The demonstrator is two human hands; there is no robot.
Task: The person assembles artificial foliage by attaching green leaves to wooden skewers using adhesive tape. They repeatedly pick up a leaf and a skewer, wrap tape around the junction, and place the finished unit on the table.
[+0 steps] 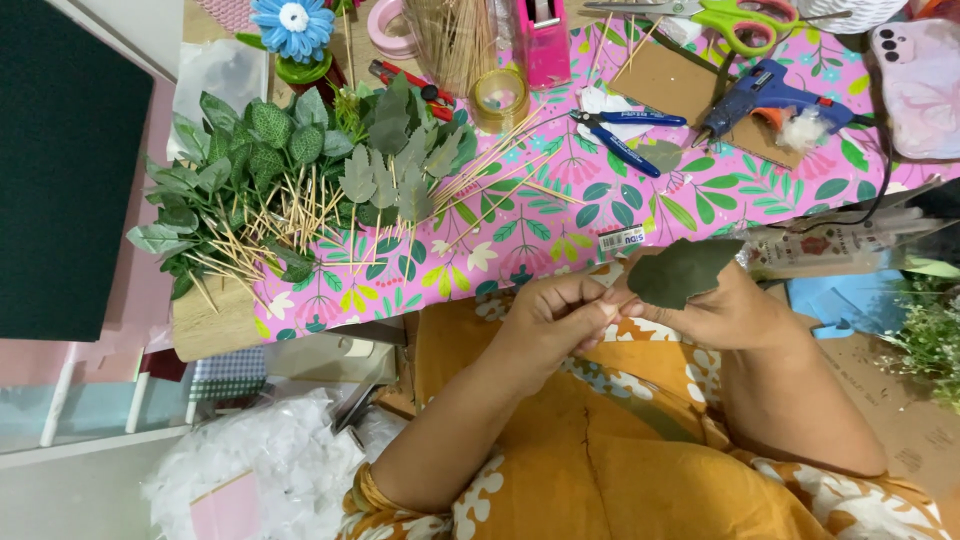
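Green fabric leaf [682, 270] pinched between our left hand [550, 315] and right hand [725, 310], over our lap.
We judge a stem is being fitted; next calls for a stick [300, 215] from the pile beyond our left hand, on the floral-clothed worktop [520, 235], glue gun [765, 95] beyond the right.

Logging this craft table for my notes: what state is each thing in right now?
Left hand: pinching the leaf's base.
Right hand: holding the green leaf, flat side up.
Blue pliers: lying slightly open.
Glue gun: lying on cardboard.
Green scissors: closed, lying flat.
Leaf pile: heaped, on sticks.
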